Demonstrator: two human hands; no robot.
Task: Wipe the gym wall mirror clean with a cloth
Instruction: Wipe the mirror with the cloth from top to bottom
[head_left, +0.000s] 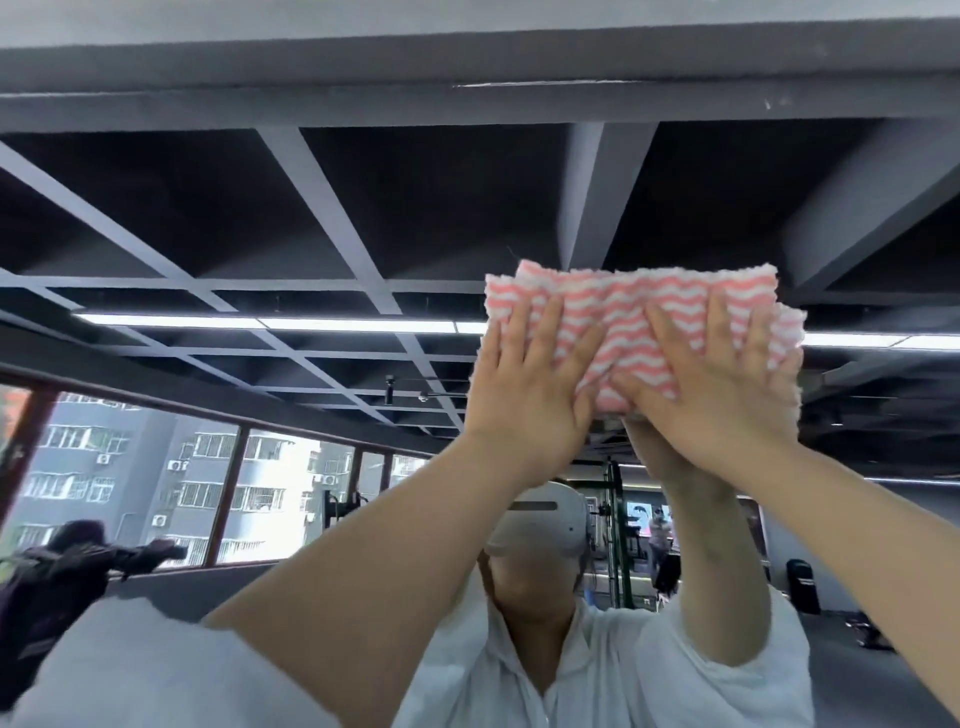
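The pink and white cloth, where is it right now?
In the head view the cloth is right of centre, held flat high on the mirror under the left hand and right hand, side by side.

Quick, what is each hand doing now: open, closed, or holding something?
Left hand: open, straight fingers pressing the pink-and-white cloth against the mirror.
Right hand: open, also pressing the cloth flat.

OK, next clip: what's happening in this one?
A person is wiping a gym wall mirror high up, near its top edge. Both hands, the left hand and right hand, press a folded pink-and-white striped cloth flat against the glass with straight fingers. The reflection shows the person's raised arms, ceiling beams and windows.
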